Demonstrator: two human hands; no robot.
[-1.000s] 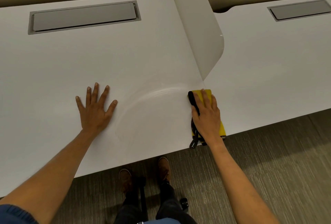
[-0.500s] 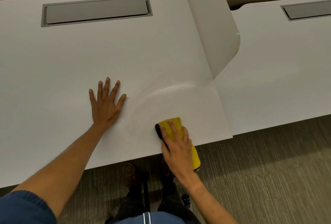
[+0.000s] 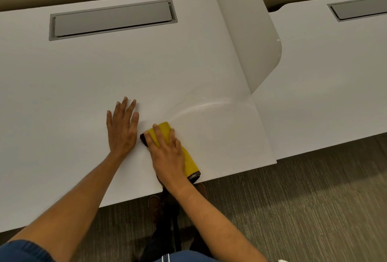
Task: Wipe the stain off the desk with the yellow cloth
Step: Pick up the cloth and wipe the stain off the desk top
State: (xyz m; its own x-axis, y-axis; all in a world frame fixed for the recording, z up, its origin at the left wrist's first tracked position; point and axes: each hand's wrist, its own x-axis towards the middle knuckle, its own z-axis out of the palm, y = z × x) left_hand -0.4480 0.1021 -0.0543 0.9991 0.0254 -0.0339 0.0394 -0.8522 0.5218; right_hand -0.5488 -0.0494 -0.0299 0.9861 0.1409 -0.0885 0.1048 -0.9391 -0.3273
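My right hand (image 3: pixel 166 153) presses flat on the folded yellow cloth (image 3: pixel 188 160), which has a dark edge and lies on the white desk (image 3: pixel 73 94) near its front edge. Resting flat beside it, fingers spread and palm down, is my left hand (image 3: pixel 122 127), almost touching the cloth's left end. A curved wet smear (image 3: pixel 201 106) arcs across the desk from the cloth toward the divider on the right. No distinct stain shows apart from this streak.
A grey cable hatch (image 3: pixel 113 18) is set into the desk at the back. A white divider panel (image 3: pixel 249 37) stands along the desk's right side, with a second desk (image 3: pixel 324 83) beyond it. Below the front edge are carpet (image 3: pixel 293 209) and my shoes.
My right hand has swept the cloth leftward from the divider along the front edge and up beside my left hand, leaving the arc. The left hand has stayed planted.
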